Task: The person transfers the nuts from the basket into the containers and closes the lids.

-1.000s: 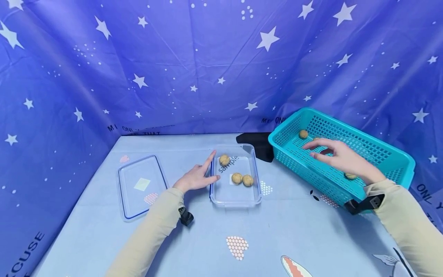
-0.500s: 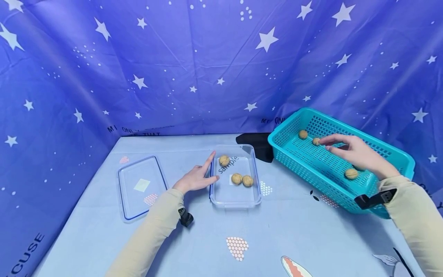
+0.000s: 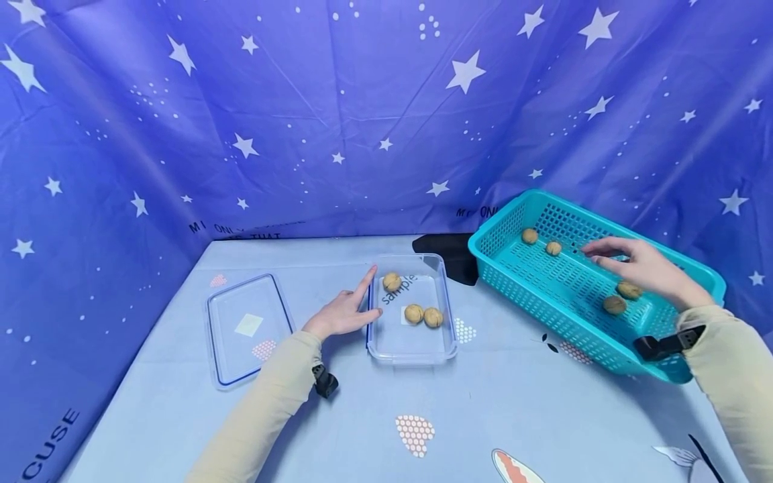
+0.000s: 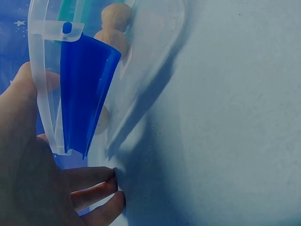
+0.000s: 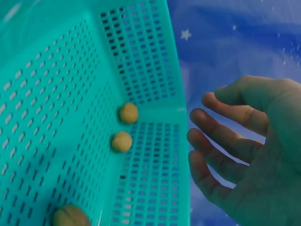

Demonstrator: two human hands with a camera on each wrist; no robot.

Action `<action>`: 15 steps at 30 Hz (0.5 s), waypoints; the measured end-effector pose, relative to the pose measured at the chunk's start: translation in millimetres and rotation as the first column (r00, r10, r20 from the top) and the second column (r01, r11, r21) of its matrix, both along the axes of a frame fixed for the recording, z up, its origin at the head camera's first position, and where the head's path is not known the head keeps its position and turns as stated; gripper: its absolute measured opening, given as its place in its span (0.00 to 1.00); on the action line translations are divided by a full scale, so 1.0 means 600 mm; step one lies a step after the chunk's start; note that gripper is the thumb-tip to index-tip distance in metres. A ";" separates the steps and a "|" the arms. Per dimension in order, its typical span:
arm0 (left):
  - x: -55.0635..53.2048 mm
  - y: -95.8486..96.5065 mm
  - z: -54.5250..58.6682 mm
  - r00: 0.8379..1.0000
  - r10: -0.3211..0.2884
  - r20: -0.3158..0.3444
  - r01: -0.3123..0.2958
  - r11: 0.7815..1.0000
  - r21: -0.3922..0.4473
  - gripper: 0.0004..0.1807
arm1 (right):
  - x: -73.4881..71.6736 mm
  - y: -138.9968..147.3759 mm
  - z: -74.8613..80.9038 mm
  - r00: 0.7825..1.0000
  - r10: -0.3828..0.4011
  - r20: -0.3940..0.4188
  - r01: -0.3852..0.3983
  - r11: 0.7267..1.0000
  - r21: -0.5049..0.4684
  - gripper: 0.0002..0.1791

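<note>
My left hand [image 3: 341, 312] rests at the left rim of a clear plastic box [image 3: 410, 352], thumb and index finger spread along it. The box's blue side clip [image 4: 87, 89] hangs beside that hand in the left wrist view. Three walnuts lie in the box: one walnut [image 3: 392, 282] at the back left, two touching walnuts [image 3: 433, 317] near the middle. Over the turquoise basket [image 3: 525, 302], my right hand [image 3: 646, 265] hovers with loosely bent fingers and holds nothing. Inside the basket are several walnuts, two at the far left and a walnut [image 3: 614, 305] below my right hand.
A clear lid [image 3: 225, 372] with a blue seal lies on the table left of my left arm. Behind the box, a black patch [image 3: 443, 251] reaches the basket. A starry blue curtain [image 3: 338, 100] encloses the back and sides.
My right hand has moved right over the basket, away from the far-left walnuts, uncovering walnuts beneath it. The left hand and the box stay in place.
</note>
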State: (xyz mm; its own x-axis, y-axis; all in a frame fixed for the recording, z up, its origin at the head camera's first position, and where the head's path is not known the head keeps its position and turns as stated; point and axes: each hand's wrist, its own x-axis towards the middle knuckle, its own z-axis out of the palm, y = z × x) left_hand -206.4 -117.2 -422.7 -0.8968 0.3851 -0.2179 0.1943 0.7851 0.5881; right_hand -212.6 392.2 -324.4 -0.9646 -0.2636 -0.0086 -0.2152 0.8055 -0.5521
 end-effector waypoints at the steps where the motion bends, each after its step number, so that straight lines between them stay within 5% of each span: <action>1: 0.000 0.000 -0.001 1.000 0.001 -0.001 -0.001 1.000 -0.001 0.47 | -0.001 0.005 -0.003 1.000 -0.008 0.011 0.008 1.000 0.003 0.21; 15: 0.002 -0.001 0.000 1.000 0.002 0.001 -0.002 1.000 -0.001 0.48 | -0.017 0.055 -0.041 0.988 -0.058 0.144 0.057 0.998 0.012 0.27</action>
